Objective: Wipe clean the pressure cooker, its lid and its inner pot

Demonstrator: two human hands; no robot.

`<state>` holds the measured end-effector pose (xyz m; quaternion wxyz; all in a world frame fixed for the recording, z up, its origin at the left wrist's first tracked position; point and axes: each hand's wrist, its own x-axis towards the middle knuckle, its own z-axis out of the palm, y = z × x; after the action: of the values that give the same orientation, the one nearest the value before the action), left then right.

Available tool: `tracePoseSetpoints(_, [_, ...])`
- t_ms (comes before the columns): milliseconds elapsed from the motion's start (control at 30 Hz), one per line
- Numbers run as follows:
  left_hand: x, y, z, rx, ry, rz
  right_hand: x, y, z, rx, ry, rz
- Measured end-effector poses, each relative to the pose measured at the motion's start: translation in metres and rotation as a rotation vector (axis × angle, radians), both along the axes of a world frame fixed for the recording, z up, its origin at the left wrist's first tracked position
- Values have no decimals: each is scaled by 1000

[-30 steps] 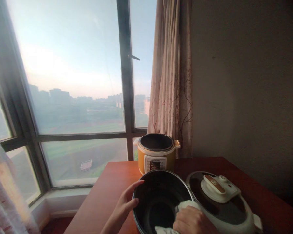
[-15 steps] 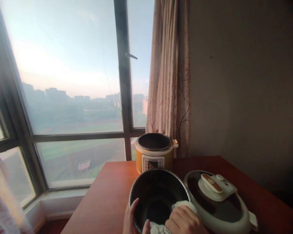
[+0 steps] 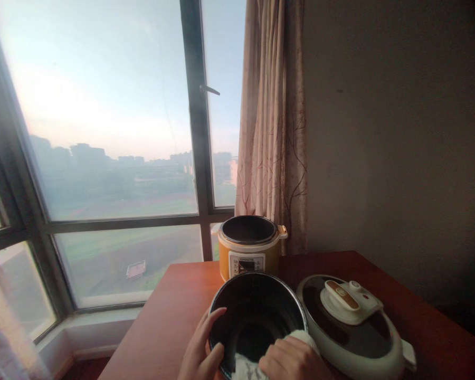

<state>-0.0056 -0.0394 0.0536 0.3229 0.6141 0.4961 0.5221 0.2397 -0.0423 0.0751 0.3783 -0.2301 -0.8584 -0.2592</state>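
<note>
A black inner pot (image 3: 257, 295) with a pale rim tilts toward me at the table's near side. My left hand (image 3: 203, 343) grips its left rim, fingers over the edge and thumb lower down. In my right hand (image 3: 291, 359), closed in a fist, is a bunched white cloth (image 3: 247, 368), pressed at the pot's lower right rim. Behind the pot stands the yellow and white electric pressure cooker (image 3: 249, 248), its top uncovered and its control panel facing me. Its lid (image 3: 348, 316), white with a dark centre and a brown-topped handle, lies to the right of the pot.
The reddish-brown wooden table (image 3: 158, 316) carries all of these. Beyond its left and back edges is a large window (image 3: 114, 132) with a grey frame. A beige curtain (image 3: 269, 121) hangs behind the cooker, beside a grey wall (image 3: 380, 132).
My left hand has shifted left and slightly up along the pot's rim. My right hand, with the cloth, has moved a little left and down. The view has shifted slightly.
</note>
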Motion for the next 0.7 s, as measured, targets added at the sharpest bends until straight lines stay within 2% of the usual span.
tracePoseSetpoints(133, [-24, 18, 15, -110, -23, -185, 18, 7, 3, -184, -181, 69])
tracePoseSetpoints(267, [-33, 24, 47, -281, -106, -387, 42, 2, 23, -429, -223, 126])
tracePoseSetpoints(333, [-30, 23, 63, -365, -130, -406, 50, -4, 39, -561, -197, 144])
tracePoseSetpoints(400, [-25, 21, 70, -388, -167, -376, 54, -8, 50, -642, -158, 147])
tracePoseSetpoints(500, [-22, 23, 55, -303, -249, -293, 53, -10, 50, -621, -134, 152])
tracePoseSetpoints(600, [-22, 23, 27, -219, -321, -173, 49, -6, 35, -521, -137, 143])
tracePoseSetpoints(700, [-18, 9, 6, -179, -297, -64, 46, -3, 20, -470, -132, 117])
